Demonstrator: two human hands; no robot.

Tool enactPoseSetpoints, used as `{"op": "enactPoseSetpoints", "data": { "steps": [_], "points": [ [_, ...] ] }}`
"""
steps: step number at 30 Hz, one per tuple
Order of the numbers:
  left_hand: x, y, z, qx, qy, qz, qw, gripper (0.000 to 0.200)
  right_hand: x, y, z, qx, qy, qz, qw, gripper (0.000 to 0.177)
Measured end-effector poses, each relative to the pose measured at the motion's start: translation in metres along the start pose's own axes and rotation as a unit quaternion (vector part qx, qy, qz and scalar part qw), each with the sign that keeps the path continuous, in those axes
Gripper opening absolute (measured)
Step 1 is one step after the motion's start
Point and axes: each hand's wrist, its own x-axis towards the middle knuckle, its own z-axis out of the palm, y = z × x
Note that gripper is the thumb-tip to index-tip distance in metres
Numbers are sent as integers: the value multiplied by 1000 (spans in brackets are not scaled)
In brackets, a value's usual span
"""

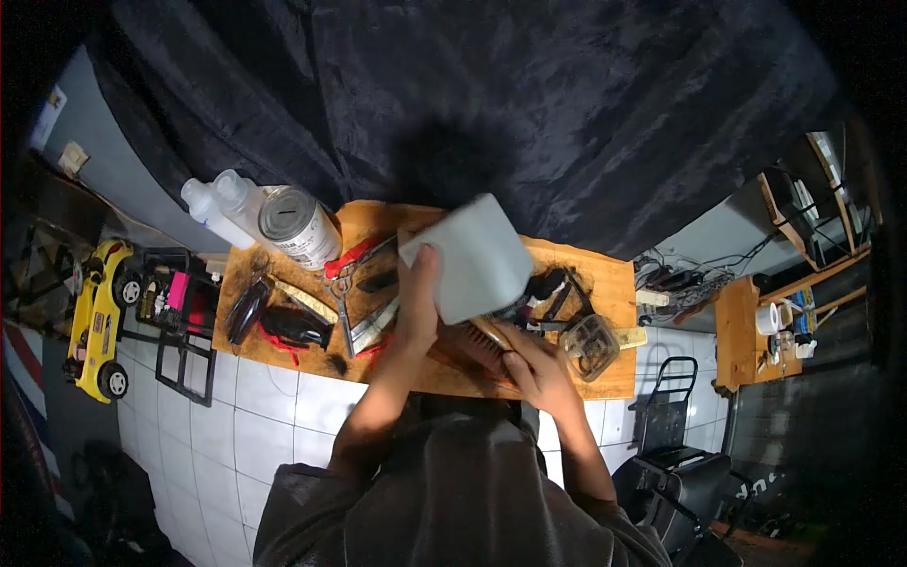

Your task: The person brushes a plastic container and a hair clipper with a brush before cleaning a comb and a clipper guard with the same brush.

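A pale grey box-like piece with rounded corners [477, 260] is tilted above the wooden table, and my left hand [419, 300] is closed on its near left side. Low beside it, my right hand [537, 367] wraps round a wooden brush [489, 342] whose dark bristles point down and left. The brush is close to the lower edge of the grey piece. Left of my left hand lie scissors [345, 312] with a red cloth-like item [351, 255] by their handles. A clear plastic container [590, 345] sits right of my right hand.
The wooden table [397, 376] carries black hair clippers [295, 326], a large can [300, 227] and plastic bottles [215, 210] at the back left. Dark hair clippings dot its top. A black curtain [567, 113] hangs behind; a black chair [671, 444] stands right.
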Motion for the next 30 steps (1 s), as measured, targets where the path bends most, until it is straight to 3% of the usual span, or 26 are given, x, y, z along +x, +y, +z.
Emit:
{"op": "enactPoseSetpoints", "data": {
  "steps": [4, 7, 8, 11, 12, 15, 16, 18, 19, 20, 22, 23, 25, 26, 29, 30],
  "points": [
    [4, -9, 2, -31, -14, 44, 998, 71, 5, 6, 4, 24, 123, -4, 992, 33],
    [-14, -5, 28, 76, -16, 55, 995, 76, 14, -7, 9, 46, 104, 76, 991, 26],
    [-16, -11, 29, 99, -63, 70, 991, 79, 17, -4, 18, 29, 139, 47, 989, 20],
    [-21, -16, 35, 77, -17, 59, 995, 74, 27, 2, 31, -26, 204, -55, 977, 17],
    [-23, -3, 45, 128, 19, 80, 988, 71, 27, -3, 28, -15, 176, -46, 983, 16],
    [-23, -5, 37, 82, 29, 87, 992, 67, 27, -8, 19, 36, 124, -26, 991, 20],
    [-20, -9, 30, 145, 57, 100, 983, 64, 25, -11, 16, 24, 115, -37, 992, 23],
    [-15, -9, 18, 40, 104, -9, 994, 63, 20, -17, 9, -3, 98, -62, 993, 31],
    [-12, -7, 14, -14, 126, -62, 990, 63, 14, -19, 4, -51, 63, -25, 996, 34],
    [-9, -6, 12, -65, 138, -45, 987, 60, 6, -22, 0, -99, 28, 12, 995, 38],
    [-12, -4, 9, -147, 121, -31, 981, 60, 0, -25, -11, -131, -26, 69, 989, 39],
    [-15, -3, 8, -187, 112, -25, 976, 60, 1, -27, -10, -84, 22, 61, 994, 39],
    [-18, -15, 6, -119, 88, -11, 989, 60, 7, -32, -3, 10, 118, 45, 992, 38],
    [-19, -19, 7, -78, 63, -16, 995, 63, 13, -25, 6, 3, 183, -4, 983, 28],
    [-25, -21, 25, -22, -36, 19, 999, 80, 17, -2, 19, -105, 138, -6, 985, 18],
    [-25, -22, 29, -34, -31, 24, 999, 80, 22, -1, 28, -112, 186, -26, 976, 13]
  ]
}}
